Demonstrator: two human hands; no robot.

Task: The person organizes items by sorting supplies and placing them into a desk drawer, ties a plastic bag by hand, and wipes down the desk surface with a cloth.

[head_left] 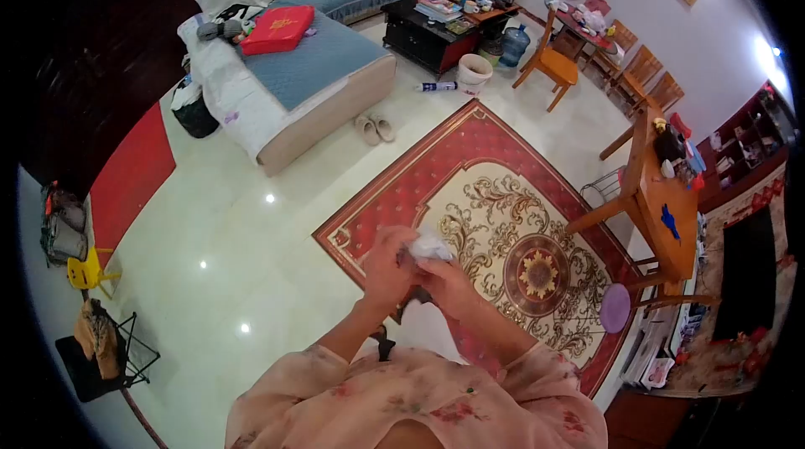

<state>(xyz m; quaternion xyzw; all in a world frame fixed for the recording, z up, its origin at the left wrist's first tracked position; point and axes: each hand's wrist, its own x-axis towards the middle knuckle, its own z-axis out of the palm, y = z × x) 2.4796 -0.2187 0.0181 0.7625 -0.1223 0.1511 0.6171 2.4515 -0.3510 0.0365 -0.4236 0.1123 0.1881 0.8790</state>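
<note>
In front of my body, both hands are together over the patterned rug. A crumpled white thing, like a tissue or thin plastic, sticks out between them; its exact kind is too blurred to tell. My left hand is curled against its left side, with the fingers bent inward. From below and to the right, my right hand closes on it. Part of the white thing is hidden by the fingers.
A red and cream rug lies on the glossy tiled floor. Ahead stands a sofa with a red bag on it. A wooden table and a purple stool are at the right; a folding chair is at the left.
</note>
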